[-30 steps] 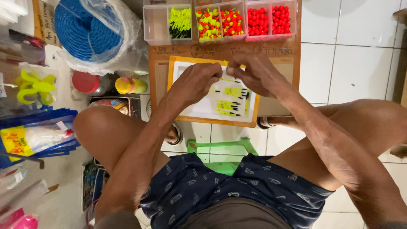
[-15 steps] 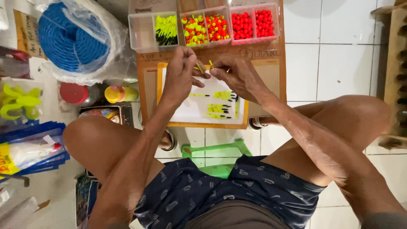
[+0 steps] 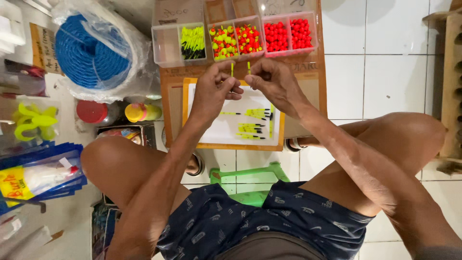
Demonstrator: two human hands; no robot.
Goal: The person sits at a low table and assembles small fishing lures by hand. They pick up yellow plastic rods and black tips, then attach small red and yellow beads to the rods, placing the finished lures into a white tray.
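Head view: the left hand (image 3: 211, 91) and right hand (image 3: 274, 83) each pinch a yellow stick (image 3: 232, 69) upright above the white tray (image 3: 211, 130). Fingers clamp low, so the tips stay clear just beside the bead box (image 3: 166, 45).

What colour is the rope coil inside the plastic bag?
Blue: the rope coil, in the clear plastic bag, shows best in the head view.
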